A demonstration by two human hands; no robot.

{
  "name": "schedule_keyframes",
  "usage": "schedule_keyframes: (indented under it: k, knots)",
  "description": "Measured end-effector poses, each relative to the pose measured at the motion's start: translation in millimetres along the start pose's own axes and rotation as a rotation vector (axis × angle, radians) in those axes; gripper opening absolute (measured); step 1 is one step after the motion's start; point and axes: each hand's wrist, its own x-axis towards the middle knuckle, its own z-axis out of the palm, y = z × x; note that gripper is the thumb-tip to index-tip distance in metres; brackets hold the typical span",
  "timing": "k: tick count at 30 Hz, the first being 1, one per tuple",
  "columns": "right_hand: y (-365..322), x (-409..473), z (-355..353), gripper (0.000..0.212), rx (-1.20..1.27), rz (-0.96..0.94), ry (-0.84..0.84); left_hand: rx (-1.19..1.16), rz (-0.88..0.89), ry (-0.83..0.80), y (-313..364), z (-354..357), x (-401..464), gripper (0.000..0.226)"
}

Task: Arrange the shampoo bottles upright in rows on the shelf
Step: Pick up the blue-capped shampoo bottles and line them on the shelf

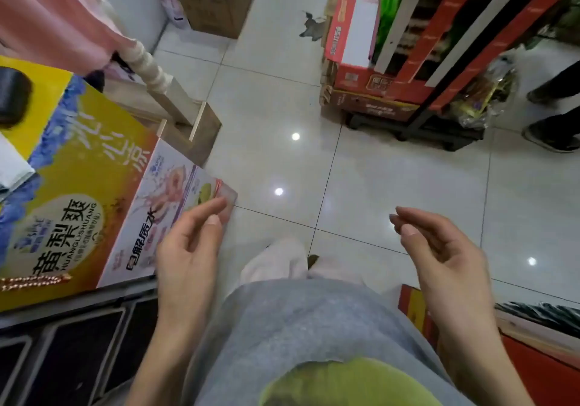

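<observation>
Head view: over a glossy white tiled floor (392, 170), a person's left hand (188, 248) and right hand (439, 248) hover with fingers loosely curled, holding nothing. The left fingertips (216, 205) overlap the corner of a pale pink-and-white printed carton (163, 201), beside a yellow drinks carton (78, 192). No shampoo bottles or their shelf can be made out.

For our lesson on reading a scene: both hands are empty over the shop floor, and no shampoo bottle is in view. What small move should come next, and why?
Probably turn the view off the tiled floor to find the bottles. The left hand and right hand hang relaxed and hold nothing, and only drink cartons and stacked red boxes show, so nothing here can yet be picked up.
</observation>
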Motion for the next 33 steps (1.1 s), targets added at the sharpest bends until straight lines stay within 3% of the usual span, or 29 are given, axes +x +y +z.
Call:
schedule_keyframes:
  k: [7,17,33]
  knots:
    - [-30,62,24,0.022,-0.014,-0.055,-0.086,-0.024,-0.040,-0.067,10,18,45,0.026]
    - [-102,176,110,0.025,-0.027,-0.118,-0.083,-0.078,0.040,-0.086,46,21,207,0.025]
    - [-164,333,168,0.024,-0.090,0.011,-0.073,-0.120,0.035,-0.065,118,67,432,0.024]
